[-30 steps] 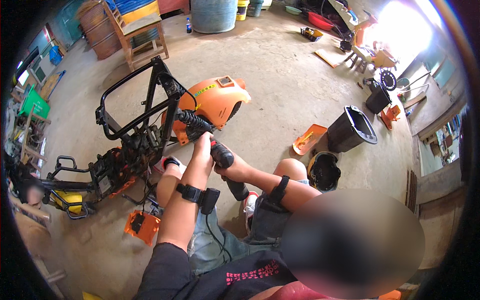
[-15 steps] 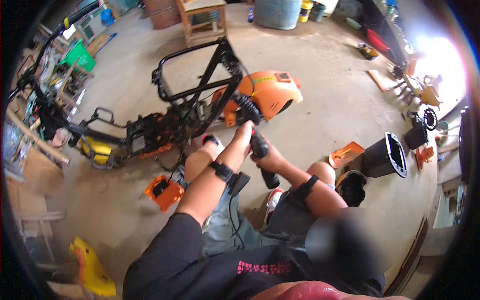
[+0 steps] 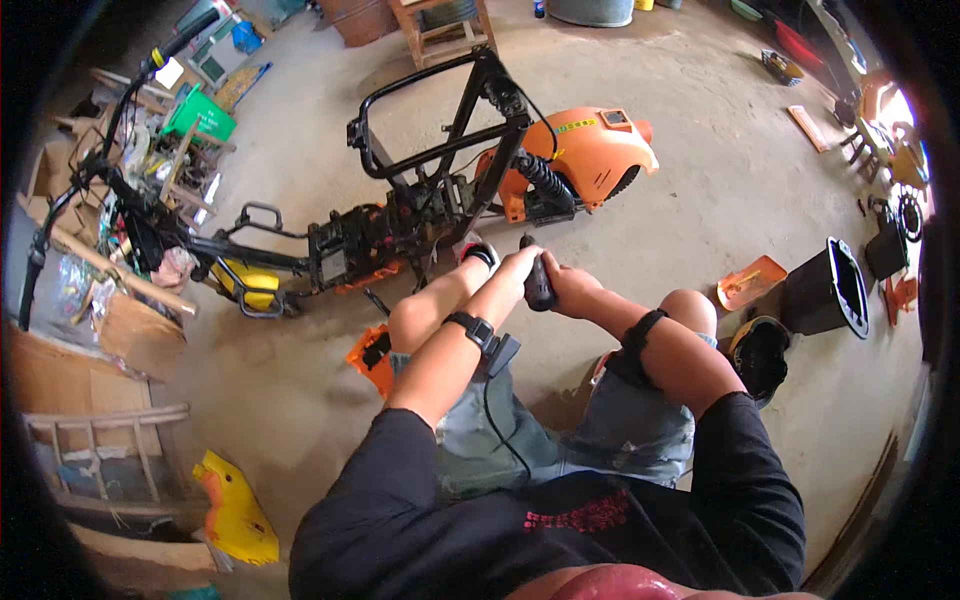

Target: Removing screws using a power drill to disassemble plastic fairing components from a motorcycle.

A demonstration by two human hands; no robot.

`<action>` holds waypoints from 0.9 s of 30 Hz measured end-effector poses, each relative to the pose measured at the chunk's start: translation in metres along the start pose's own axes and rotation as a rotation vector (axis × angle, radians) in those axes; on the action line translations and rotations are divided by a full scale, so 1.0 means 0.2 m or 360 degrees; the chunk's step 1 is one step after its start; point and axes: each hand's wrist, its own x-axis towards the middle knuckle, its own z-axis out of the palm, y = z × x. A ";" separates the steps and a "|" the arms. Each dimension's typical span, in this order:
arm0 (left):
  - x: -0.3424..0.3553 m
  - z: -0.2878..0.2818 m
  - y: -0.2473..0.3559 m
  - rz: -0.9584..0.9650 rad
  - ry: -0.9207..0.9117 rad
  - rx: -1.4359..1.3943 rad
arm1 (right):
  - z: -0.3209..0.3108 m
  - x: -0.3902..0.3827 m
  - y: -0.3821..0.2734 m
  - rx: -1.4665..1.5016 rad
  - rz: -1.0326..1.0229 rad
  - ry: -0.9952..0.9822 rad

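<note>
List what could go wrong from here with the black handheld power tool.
The black handheld power tool, between the left hand and right hand, might slip toward the bare left shin. The thin black cable below the left wrist could snag. The black tubular metal frame ahead might get knocked.

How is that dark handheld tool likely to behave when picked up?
The dark tool would probably be stiff: it looks hard-cased. It may be heavy for its size, being thick-bodied and held by the left hand and right hand. Rounded at its near end, it could roll.
</note>
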 end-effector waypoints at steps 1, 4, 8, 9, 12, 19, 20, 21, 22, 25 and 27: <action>0.01 -0.01 -0.01 -0.0044 0.0011 -0.0054 | 0.01 0.03 0.01 0.0026 -0.0026 0.0047; 0.03 -0.06 -0.02 -0.0124 -0.0081 -0.0106 | 0.05 0.08 0.01 -0.0332 -0.0001 0.0011; 0.03 -0.11 0.01 -0.0048 -0.0058 0.0161 | 0.09 0.11 0.00 -0.0159 0.0032 0.0009; 0.03 -0.12 0.02 -0.0062 -0.0047 0.0165 | 0.09 0.12 0.00 -0.0118 0.0020 0.0006; 0.04 -0.14 0.03 -0.0033 -0.0119 0.0150 | 0.10 0.17 0.03 -0.0069 0.0006 0.0007; 0.12 -0.17 -0.02 0.0057 -0.0032 0.0043 | 0.12 0.29 0.05 -0.0167 0.0074 -0.0008; 0.14 -0.17 -0.03 0.0044 -0.0039 0.0014 | 0.12 0.30 0.05 -0.0140 0.0077 0.0001; 0.15 -0.17 -0.03 0.0056 -0.0050 0.0001 | 0.13 0.31 0.06 -0.0156 0.0073 -0.0014; 0.16 -0.16 -0.04 0.0075 -0.0003 0.0044 | 0.13 0.31 0.06 -0.0167 0.0054 -0.0003; 0.15 -0.11 -0.06 0.0180 0.0185 0.0138 | 0.14 0.32 0.10 -0.0168 0.0084 -0.0022; 0.12 -0.09 -0.04 0.0177 0.0190 0.0109 | 0.14 0.33 0.11 -0.0138 0.0122 -0.0048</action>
